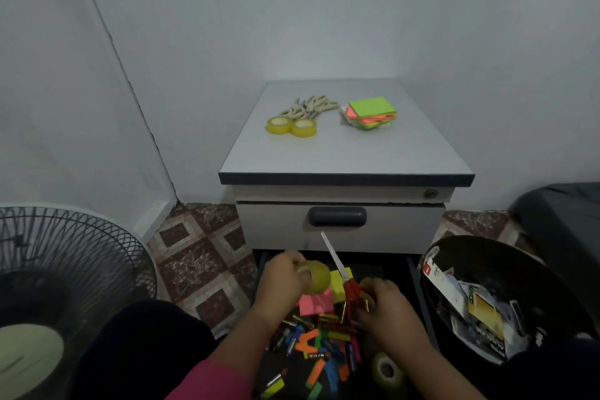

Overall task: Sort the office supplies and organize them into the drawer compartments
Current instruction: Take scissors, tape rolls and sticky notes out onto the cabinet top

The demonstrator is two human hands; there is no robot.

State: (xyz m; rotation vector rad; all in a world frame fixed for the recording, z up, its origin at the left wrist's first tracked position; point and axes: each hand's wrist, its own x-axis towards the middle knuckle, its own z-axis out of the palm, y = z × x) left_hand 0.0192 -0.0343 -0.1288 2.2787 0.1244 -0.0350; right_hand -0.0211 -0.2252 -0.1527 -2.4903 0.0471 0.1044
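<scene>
Currently the open bottom drawer (pixel 418 286) holds loose batteries (pixel 293 336), coloured paper flags (pixel 316 370), sticky notes (pixel 316 304) and a clear tape roll (pixel 386 370). Left hand (pixel 281 279) grips a yellow tape roll (pixel 316 276); right hand (pixel 384 305) grips red-handled scissors (pixel 342 273) above it. Black bin (pixel 461 250) right contains crumpled packaging (pixel 480 305).

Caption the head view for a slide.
Left hand lifts a tape roll, right hand grips red-handled scissors above the drawer clutter.
</scene>
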